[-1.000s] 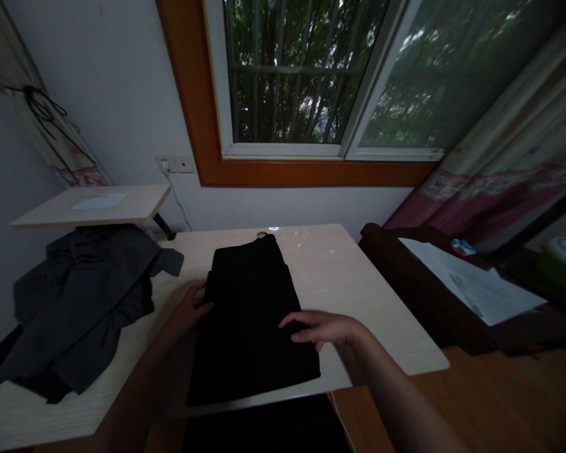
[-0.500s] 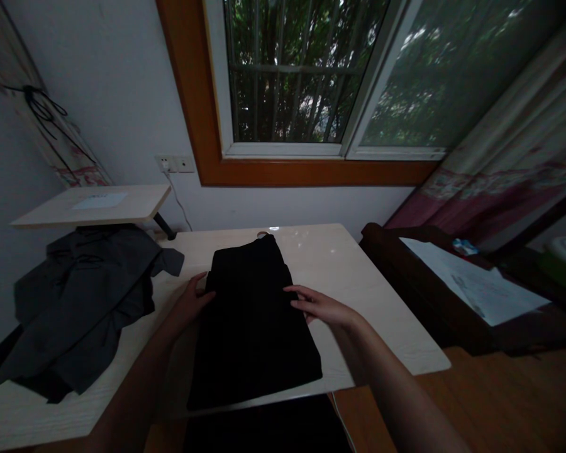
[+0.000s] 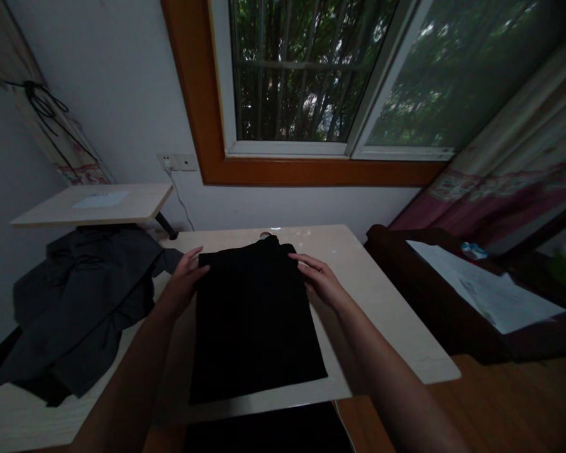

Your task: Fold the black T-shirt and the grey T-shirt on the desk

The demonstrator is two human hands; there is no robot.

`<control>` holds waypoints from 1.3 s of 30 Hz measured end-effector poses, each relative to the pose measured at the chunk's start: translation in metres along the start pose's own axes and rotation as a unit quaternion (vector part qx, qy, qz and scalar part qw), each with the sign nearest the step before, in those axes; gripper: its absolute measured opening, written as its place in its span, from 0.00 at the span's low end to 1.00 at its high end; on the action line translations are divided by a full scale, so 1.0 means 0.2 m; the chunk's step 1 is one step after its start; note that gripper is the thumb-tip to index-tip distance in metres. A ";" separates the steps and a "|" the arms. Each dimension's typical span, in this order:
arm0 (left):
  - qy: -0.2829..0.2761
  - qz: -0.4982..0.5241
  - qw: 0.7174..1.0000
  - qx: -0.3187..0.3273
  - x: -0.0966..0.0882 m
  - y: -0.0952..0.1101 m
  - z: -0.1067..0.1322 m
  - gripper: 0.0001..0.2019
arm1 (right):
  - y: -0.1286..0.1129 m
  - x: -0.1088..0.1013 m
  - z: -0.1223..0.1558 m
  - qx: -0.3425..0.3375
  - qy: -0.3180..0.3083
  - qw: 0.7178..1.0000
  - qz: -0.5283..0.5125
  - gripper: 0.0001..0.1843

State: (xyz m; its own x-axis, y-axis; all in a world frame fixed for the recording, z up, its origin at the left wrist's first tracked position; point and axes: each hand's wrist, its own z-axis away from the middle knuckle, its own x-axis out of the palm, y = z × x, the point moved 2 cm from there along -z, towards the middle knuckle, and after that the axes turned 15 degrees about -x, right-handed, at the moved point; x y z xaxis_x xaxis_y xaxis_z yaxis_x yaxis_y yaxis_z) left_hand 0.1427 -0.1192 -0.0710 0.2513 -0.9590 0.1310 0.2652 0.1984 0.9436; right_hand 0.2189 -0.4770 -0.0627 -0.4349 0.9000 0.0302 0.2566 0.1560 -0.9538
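Observation:
A folded black garment (image 3: 257, 321) lies lengthwise on the pale table in front of me; its kind is hard to tell in the dark. My left hand (image 3: 186, 280) pinches its far left corner between thumb and fingers. On the other side, my right hand (image 3: 321, 280) grips the far right corner, with the fingertips over the edge and the thumb mostly hidden. The far edge between the hands is uneven, with a small bump right of the middle. The near edge rests close to the front of the table.
A crumpled dark grey garment (image 3: 89, 289) lies at left, partly beneath a small raised shelf (image 3: 108, 204) with a paper label. A ring-shaped object (image 3: 265, 234) sits behind the black garment. Right of the table (image 3: 382, 314) stands dark furniture bearing paper sheets (image 3: 481, 286).
Both hands have moved away from me along the black garment's sides to its far corners. Its far part is now spread wider and looks squarer.

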 end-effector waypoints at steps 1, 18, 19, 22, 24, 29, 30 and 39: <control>0.006 0.016 1.000 0.008 0.00 0.03 -0.02 0.42 | 0.00 0.00 -0.04 -0.013 0.008 1.000 0.001 0.28; 0.035 0.020 0.999 0.005 -0.02 -0.07 -0.44 0.40 | 0.31 -0.01 -0.30 -0.038 0.043 0.995 0.081 0.26; 0.044 0.026 0.999 0.010 -0.02 -0.06 -0.46 0.39 | 0.30 -0.01 -0.32 -0.055 0.048 0.994 0.083 0.26; 0.106 0.014 0.994 -0.013 -0.04 -0.06 -0.53 0.36 | 0.35 -0.01 -0.39 -0.038 0.060 0.991 0.115 0.28; 0.128 -0.007 0.991 -0.042 -0.06 -0.11 -0.58 0.35 | 0.41 -0.02 -0.43 0.023 0.056 0.989 0.138 0.29; 0.149 -0.041 0.987 -0.050 -0.10 -0.19 -0.65 0.34 | 0.49 -0.02 -0.44 0.067 0.056 0.986 0.143 0.28; 0.152 -0.042 0.987 -0.038 -0.10 -0.19 -0.66 0.35 | 0.49 -0.01 -0.43 0.054 0.061 0.987 0.140 0.28; 0.216 -0.096 0.970 0.053 -0.10 -0.15 -0.71 0.32 | 0.51 0.00 -0.53 -0.017 0.054 0.962 0.269 0.32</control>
State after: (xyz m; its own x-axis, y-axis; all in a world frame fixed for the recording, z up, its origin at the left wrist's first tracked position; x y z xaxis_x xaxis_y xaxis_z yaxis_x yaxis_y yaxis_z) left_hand 0.2616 -0.0776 -0.1442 0.5792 -0.7977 -0.1680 0.2548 -0.0186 0.9668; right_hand 0.3368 -0.4181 -0.1278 -0.1405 0.8909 -0.4319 0.4474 -0.3320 -0.8304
